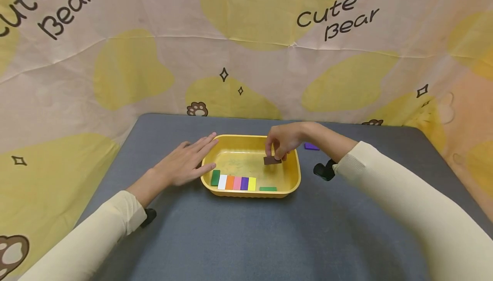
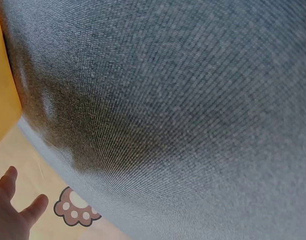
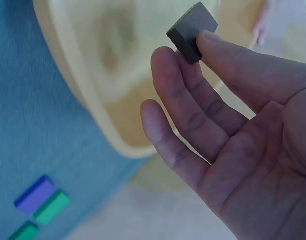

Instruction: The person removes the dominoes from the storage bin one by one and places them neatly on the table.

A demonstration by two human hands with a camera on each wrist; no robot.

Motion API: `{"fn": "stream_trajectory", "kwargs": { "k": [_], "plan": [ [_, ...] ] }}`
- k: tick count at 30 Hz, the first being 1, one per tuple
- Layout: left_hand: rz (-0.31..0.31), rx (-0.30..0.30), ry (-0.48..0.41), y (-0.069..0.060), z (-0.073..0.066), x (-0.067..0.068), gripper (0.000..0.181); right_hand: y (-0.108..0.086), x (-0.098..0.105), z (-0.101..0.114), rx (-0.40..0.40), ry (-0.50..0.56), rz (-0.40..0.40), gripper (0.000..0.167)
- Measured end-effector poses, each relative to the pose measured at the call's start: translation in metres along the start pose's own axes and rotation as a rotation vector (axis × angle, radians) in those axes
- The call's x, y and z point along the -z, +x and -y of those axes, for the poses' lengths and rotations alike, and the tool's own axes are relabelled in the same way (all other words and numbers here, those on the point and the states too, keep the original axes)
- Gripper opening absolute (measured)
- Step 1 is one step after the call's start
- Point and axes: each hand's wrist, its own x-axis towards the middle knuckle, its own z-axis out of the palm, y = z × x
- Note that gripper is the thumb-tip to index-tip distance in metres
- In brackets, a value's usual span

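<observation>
A yellow plastic tray [image 1: 235, 161] sits in the middle of the table. My right hand [image 1: 286, 139] pinches a dark brown rectangular block [image 1: 271, 160] between thumb and fingers over the tray's right part; the block shows close up [image 3: 193, 31] in the right wrist view. Fingers spread, my left hand [image 1: 188, 161] lies at the tray's left rim. Along the near wall inside, a green block [image 1: 215, 178] leads a row of white [image 1: 222, 182], orange [image 1: 229, 182], pink [image 1: 236, 183], purple [image 1: 244, 183] and yellow [image 1: 252, 184] blocks. Apart from them lies another green block [image 1: 268, 189].
Right of the tray, a purple block [image 1: 311, 146] rests on the grey-blue tabletop [image 1: 246, 238], partly behind my right arm. The right wrist view also shows green blocks [image 3: 52, 206] beside it. A patterned cloth [image 1: 246, 58] hangs behind the table.
</observation>
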Motion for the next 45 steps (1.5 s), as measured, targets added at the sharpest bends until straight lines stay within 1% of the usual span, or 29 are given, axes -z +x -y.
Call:
{"fn": "stream_trajectory", "kwargs": {
  "k": [3,5,7,12,15,19,22,24,27,29,33,36,45],
  "plan": [
    [-0.001,-0.002,0.004,0.000,0.000,0.000,0.077,-0.008,0.007,-0.006,0.023,-0.020,-0.053,0.021],
    [-0.003,-0.001,0.001,0.001,0.000,0.000,0.077,-0.014,0.010,-0.009,0.024,-0.024,-0.088,0.022],
    [-0.005,-0.001,-0.001,0.000,0.001,0.000,0.077,-0.017,0.013,-0.013,0.026,-0.007,-0.121,0.024],
    [-0.005,0.002,-0.002,0.000,0.001,-0.001,0.076,-0.027,0.017,-0.025,0.000,0.090,-0.179,0.028],
    [0.002,0.010,-0.002,0.000,0.000,0.000,0.076,-0.032,0.019,-0.032,0.001,0.136,-0.212,0.027],
    [0.009,0.016,-0.001,0.000,-0.001,0.001,0.077,-0.040,0.021,-0.042,0.031,0.130,-0.266,0.024],
    [0.009,0.013,-0.003,0.000,-0.001,0.001,0.077,-0.048,0.023,-0.050,0.024,0.116,-0.305,0.022],
    [0.009,0.013,-0.003,0.000,-0.002,0.001,0.077,-0.052,0.023,-0.056,0.020,0.135,-0.318,0.022],
    [0.008,0.014,-0.005,0.000,-0.002,0.001,0.077,-0.057,0.022,-0.065,0.012,0.161,-0.348,0.023],
    [0.007,0.015,-0.006,0.000,-0.002,0.001,0.077,-0.061,0.021,-0.073,0.023,0.167,-0.372,0.024],
    [0.008,0.015,-0.006,0.000,-0.002,0.001,0.077,-0.067,0.018,-0.089,0.026,0.153,-0.417,0.023],
    [0.009,0.017,-0.003,0.000,-0.002,0.002,0.077,-0.071,0.015,-0.100,0.015,0.141,-0.429,0.023],
    [0.010,0.015,0.002,0.000,-0.002,0.002,0.077,-0.082,0.001,-0.132,-0.024,0.163,-0.482,0.017]
  ]
}}
